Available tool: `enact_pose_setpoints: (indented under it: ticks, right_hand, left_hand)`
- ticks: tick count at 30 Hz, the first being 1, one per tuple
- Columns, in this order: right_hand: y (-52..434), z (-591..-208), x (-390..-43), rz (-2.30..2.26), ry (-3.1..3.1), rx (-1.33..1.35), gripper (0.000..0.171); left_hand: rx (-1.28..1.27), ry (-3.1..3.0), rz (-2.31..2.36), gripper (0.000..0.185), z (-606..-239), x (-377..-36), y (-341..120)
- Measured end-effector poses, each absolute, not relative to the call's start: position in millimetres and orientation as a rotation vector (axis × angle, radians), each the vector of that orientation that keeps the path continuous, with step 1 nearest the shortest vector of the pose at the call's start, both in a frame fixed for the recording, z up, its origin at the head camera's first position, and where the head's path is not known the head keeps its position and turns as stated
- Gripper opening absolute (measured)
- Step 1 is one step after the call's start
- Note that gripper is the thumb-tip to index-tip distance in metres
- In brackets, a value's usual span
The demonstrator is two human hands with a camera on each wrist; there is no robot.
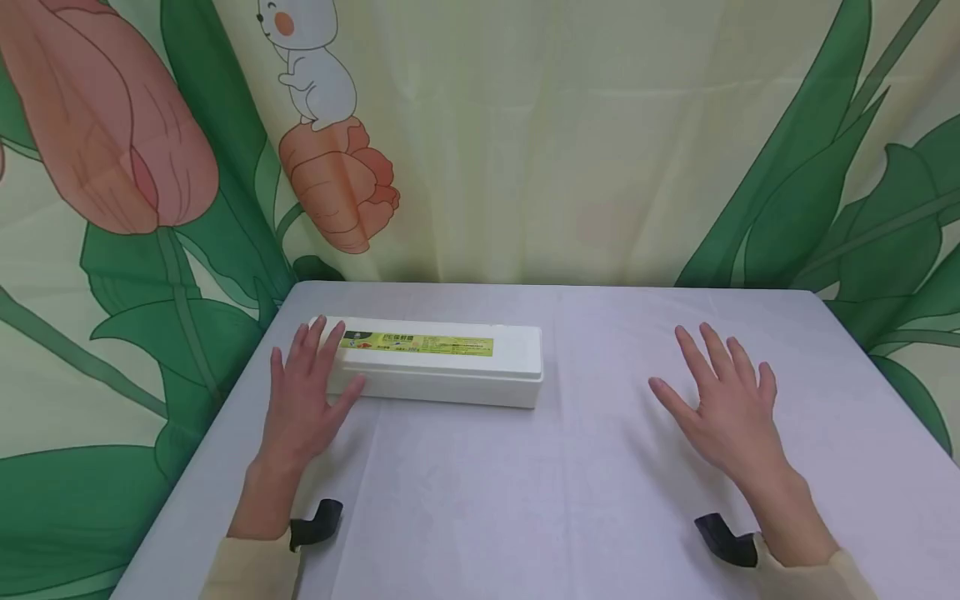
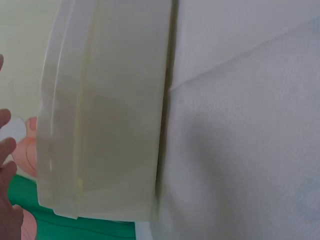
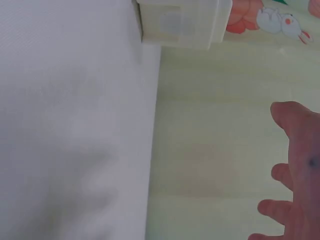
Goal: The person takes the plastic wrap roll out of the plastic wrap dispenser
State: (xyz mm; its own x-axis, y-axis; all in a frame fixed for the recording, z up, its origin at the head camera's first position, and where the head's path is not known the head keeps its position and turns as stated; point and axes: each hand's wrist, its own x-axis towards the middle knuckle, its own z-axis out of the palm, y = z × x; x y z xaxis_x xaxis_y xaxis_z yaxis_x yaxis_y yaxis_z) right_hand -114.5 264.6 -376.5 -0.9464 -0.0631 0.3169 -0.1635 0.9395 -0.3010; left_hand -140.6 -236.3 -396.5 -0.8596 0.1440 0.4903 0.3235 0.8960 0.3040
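Starting up close on beige sleeves (image 1: 251, 571), moving up to left hand (image 1: 300, 417) and right hand (image 1: 731, 417), both spread wide. Now onto a long white lidded box (image 1: 435, 388), wearing a yellow-green printed label (image 1: 450, 345), sitting left of centre, just by the left hand. Resting on a creased white surface (image 1: 525, 500), backed by a pale curtain (image 1: 540, 125) printed with tulip (image 1: 135, 142), leaves (image 1: 795, 208) and rabbit (image 1: 322, 83). Running lengthwise left to right, angled slightly, with the right end nearer the camera

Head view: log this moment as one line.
white box: closed, on white table, yellow-green label up | left hand: fingers spread, by box's left end | right hand: fingers spread, apart from box
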Motion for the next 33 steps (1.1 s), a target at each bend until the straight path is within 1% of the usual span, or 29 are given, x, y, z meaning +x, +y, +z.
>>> enact_pose_setpoints:
  ticks: [12,20,33]
  right_hand:
    - [239,-369,-133,0.524,-2.701,0.31,0.08]
    - [220,-362,-145,0.513,-2.66,0.396,0.08]
    - [191,-359,-160,0.541,-2.631,0.507,0.081]
  left_hand:
    - [-0.376,-2.456,-0.623,0.067,-405,-155,-251]
    - [-0.355,-2.4,-0.656,0.067,-408,-162,-260]
    - [-0.326,-2.278,-0.992,0.065,-418,-173,-275]
